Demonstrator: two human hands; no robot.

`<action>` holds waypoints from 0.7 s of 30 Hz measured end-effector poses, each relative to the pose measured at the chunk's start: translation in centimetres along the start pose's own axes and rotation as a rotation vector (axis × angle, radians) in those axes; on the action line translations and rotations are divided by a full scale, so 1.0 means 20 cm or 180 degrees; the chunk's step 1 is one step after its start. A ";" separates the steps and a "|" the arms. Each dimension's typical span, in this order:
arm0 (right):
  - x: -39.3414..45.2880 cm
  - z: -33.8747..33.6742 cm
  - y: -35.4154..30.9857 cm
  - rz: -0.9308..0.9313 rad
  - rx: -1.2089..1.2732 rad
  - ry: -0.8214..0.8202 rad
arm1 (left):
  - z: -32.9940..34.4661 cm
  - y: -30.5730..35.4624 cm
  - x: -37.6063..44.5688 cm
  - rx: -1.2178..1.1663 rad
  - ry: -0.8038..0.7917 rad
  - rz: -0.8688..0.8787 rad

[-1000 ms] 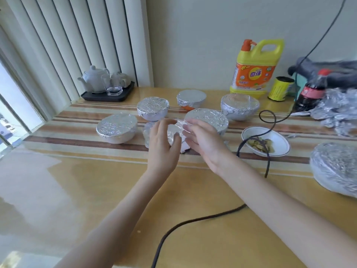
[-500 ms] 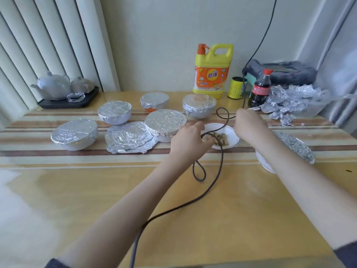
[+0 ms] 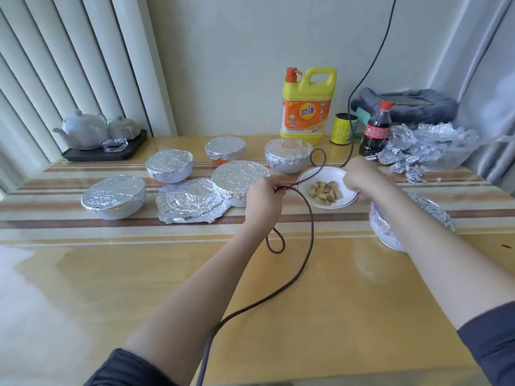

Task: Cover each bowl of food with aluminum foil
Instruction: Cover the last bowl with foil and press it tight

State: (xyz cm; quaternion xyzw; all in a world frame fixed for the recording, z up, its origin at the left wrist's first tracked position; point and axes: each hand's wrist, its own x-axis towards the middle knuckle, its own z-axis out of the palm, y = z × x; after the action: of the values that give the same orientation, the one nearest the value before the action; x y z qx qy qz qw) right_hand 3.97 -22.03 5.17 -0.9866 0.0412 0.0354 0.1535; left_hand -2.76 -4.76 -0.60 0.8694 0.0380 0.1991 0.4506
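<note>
An uncovered white bowl (image 3: 334, 174) with pale food pieces sits right of centre on the table. My right hand (image 3: 361, 178) grips its right rim with curled fingers. My left hand (image 3: 263, 197) pinches a dark cable (image 3: 308, 218) that loops over the bowl's left side. Several foil-covered bowls stand around: far left (image 3: 113, 196), behind it (image 3: 170, 164), at the back (image 3: 225, 147), back right (image 3: 287, 154) and centre (image 3: 238, 176). A flat foil-wrapped dish (image 3: 189, 201) lies in front. Another foil-covered bowl (image 3: 383, 227) is partly hidden under my right forearm.
Crumpled foil (image 3: 415, 150) is heaped in a clear bowl at the back right. A cola bottle (image 3: 376, 129), a yellow roll (image 3: 342, 129) and a yellow detergent jug (image 3: 306, 107) line the wall. A teapot tray (image 3: 106, 150) sits back left.
Both hands left the flat foil-wrapped dish. My left hand took hold of the cable and my right hand moved to the uncovered bowl's rim. The view swung right.
</note>
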 end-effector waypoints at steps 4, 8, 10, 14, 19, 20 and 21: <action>-0.02 -0.18 0.07 0.0090 0.0555 -0.0104 | 0.04 -0.02 0.04 0.0990 -0.0152 0.0036; -0.16 -0.29 0.01 -0.0125 0.1435 -0.0678 | 0.08 0.01 -0.02 0.1217 -0.1316 0.0646; -0.25 -0.27 -0.10 -0.0360 0.1669 -0.0899 | 0.07 0.06 -0.11 0.1086 -0.2000 0.0772; -0.40 -0.08 -0.37 -0.0782 0.1897 -0.1222 | -0.06 0.05 -0.31 0.1432 -0.2203 0.0962; -0.52 0.25 -0.59 -0.1052 0.1791 -0.1642 | -0.48 -0.20 -0.54 0.0823 -0.1797 0.0870; -0.55 0.30 -0.62 -0.1041 0.1907 -0.1759 | -0.58 -0.26 -0.59 0.0770 -0.1795 0.0677; -0.57 0.33 -0.64 -0.1041 0.2008 -0.1826 | -0.67 -0.32 -0.64 0.0770 -0.1824 0.0450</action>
State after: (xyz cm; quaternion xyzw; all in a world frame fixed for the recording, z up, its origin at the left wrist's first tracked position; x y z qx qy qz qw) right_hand -6.67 -7.12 3.60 -0.8355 -0.1506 0.2683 0.4553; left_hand -18.97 6.17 -2.74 0.9379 -0.1276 -0.0290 0.3213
